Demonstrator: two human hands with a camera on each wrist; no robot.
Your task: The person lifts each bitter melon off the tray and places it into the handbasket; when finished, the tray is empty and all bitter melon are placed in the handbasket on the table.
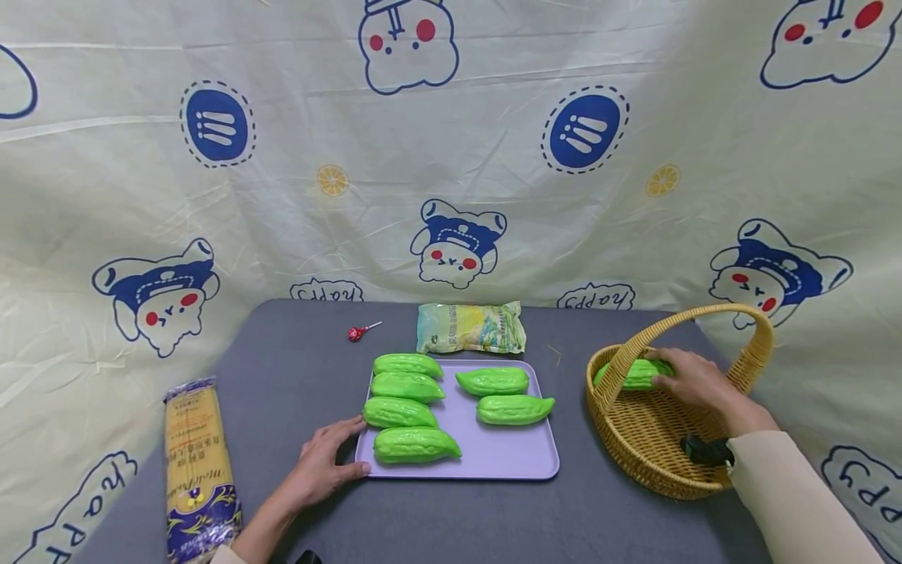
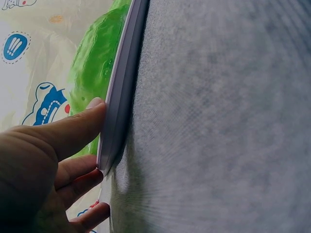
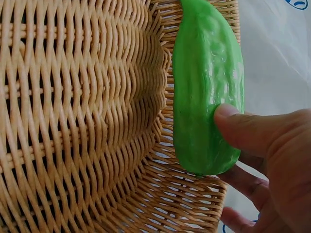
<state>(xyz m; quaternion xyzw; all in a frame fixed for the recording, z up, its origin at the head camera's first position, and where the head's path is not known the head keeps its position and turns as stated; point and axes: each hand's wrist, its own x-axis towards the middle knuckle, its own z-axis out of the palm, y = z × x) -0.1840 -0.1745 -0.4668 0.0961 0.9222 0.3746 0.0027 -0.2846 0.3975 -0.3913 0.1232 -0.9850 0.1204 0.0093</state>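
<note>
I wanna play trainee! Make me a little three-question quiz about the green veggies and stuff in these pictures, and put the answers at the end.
1. How many green gourds lie on the tray?

2. True or false: the left hand is gripping a gourd.

3. Which of these is farthest to the person's left?
A) tray
B) pasta
C) basket

Key:
1. Six: four in one column and two in another.
2. False. It touches the tray's edge; the right hand is the one gripping a gourd.
3. B
</note>
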